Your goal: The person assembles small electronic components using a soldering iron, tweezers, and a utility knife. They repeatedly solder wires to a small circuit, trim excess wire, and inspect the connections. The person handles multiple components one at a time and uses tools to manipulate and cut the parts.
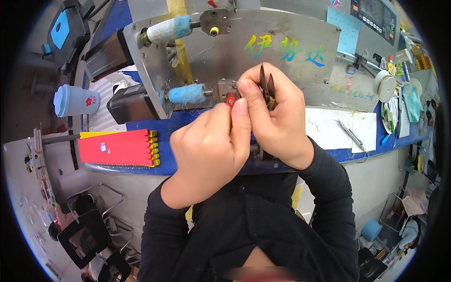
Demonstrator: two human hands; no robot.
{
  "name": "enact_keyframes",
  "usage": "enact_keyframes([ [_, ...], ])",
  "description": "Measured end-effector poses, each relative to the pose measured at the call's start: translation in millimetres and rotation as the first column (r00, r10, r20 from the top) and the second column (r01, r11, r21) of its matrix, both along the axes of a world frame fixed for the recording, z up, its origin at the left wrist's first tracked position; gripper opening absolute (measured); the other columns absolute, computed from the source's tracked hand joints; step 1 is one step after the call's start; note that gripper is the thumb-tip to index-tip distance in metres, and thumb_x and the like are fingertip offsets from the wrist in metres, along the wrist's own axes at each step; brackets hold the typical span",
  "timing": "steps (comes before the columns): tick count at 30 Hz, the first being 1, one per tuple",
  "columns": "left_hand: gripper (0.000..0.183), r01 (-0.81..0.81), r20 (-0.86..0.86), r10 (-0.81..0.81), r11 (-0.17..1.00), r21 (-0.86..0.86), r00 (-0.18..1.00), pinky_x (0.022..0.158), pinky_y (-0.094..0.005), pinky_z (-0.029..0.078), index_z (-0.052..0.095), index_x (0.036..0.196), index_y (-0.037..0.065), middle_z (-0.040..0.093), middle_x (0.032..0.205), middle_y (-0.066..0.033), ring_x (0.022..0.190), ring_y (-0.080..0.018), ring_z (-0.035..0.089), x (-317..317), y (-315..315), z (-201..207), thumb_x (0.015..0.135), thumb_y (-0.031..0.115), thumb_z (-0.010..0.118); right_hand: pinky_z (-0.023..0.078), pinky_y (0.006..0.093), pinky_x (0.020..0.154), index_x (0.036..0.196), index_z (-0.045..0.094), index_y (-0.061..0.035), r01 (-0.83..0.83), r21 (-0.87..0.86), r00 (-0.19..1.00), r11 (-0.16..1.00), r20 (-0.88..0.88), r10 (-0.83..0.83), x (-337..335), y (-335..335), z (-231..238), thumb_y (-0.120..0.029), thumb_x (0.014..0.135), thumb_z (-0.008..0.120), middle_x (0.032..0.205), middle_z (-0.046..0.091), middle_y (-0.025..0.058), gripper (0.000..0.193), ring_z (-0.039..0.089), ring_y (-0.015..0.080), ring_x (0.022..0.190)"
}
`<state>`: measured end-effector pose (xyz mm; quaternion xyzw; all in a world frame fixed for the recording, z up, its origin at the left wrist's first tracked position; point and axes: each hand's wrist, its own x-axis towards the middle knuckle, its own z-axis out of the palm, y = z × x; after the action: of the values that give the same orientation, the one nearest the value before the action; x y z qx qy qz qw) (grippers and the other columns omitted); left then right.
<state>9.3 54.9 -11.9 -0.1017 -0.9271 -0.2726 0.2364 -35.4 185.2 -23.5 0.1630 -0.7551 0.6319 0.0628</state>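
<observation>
My right hand (pixel 279 117) is closed around a pair of dark-bladed snips (pixel 268 87), whose two pointed blades stick up between the fingers, slightly apart. Its thumb and forefinger meet beside a small metal block (pixel 224 90) on the machine's lower spindle. Just left of it, my left hand (pixel 209 141) is curled with thumb pressed to forefinger; whatever it pinches is hidden or too fine to see. Above the left hand's knuckles shows a small red ring (pixel 230 99) by the block. Blue fuzzy wrapping (pixel 187 94) covers the spindle, with loose fine threads below it.
An upper spindle (pixel 169 29) with white and blue wrapping juts from the metal machine. On the blue table's left are a lidded blue cup (pixel 77 100) and a red board (pixel 115 148) with yellow notched edges. Right of my hands, a pen-like tool (pixel 351 133) lies on white paper.
</observation>
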Motion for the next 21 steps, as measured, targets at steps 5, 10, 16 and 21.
enact_keyframes([
  [5, 0.014, -0.236, 0.021, 0.236, 0.972, 0.007, 0.972, 0.047, -0.0288, 0.045, 0.062, 0.080, 0.006, 0.058, 0.064, -0.0027, 0.052, -0.0154, 0.059, 0.9, -13.7, 30.2, 0.084, 0.004, 0.075, 0.042, 0.0196, 0.062, 0.098, 0.062, -0.0026, 0.101, -0.042, 0.969, 0.994, -0.222, -0.108, -30.0, 5.1, 25.4, -0.014, 0.101, 0.061, 0.084, 0.063, -0.0002, 0.012, 0.052, 0.0040, 0.069],
  [10, 0.012, 0.053, -0.072, -0.019, 0.862, 0.504, 0.997, 0.072, -0.0196, 0.047, 0.062, 0.102, -0.001, 0.067, 0.092, -0.0034, 0.079, -0.0067, 0.060, -26.3, -12.7, 49.9, 0.095, 0.006, 0.068, 0.039, 0.0180, 0.060, 0.098, 0.062, -0.0022, 0.086, -0.086, 0.944, 0.993, -0.311, -0.109, -33.6, 15.2, 58.1, -0.016, 0.102, 0.060, 0.086, 0.064, 0.0018, 0.014, 0.051, 0.0039, 0.068],
  [16, 0.013, 0.372, -0.170, -0.347, 0.678, 0.634, 0.922, 0.078, -0.0237, 0.048, 0.061, 0.105, -0.005, 0.067, 0.099, -0.0112, 0.086, -0.0131, 0.061, -41.5, -3.0, 52.8, 0.097, 0.004, 0.064, 0.044, 0.0241, 0.068, 0.098, 0.060, 0.0038, -0.015, 0.020, 0.924, 1.000, -0.382, 0.022, -21.1, 23.1, 66.6, -0.005, 0.098, 0.061, 0.092, 0.064, 0.0107, 0.009, 0.056, 0.0120, 0.075],
  [21, 0.012, 0.377, -0.239, -0.301, 0.830, 0.411, 0.923, 0.073, -0.0246, 0.049, 0.059, 0.101, -0.007, 0.066, 0.098, -0.0182, 0.078, -0.0150, 0.059, -25.8, -3.2, 46.9, 0.097, 0.003, 0.063, 0.049, 0.0295, 0.071, 0.099, 0.064, 0.0050, -0.162, 0.008, 0.940, 0.987, -0.302, 0.157, -6.6, 36.6, 58.7, 0.000, 0.094, 0.064, 0.099, 0.066, 0.0173, 0.007, 0.062, 0.0190, 0.079],
])
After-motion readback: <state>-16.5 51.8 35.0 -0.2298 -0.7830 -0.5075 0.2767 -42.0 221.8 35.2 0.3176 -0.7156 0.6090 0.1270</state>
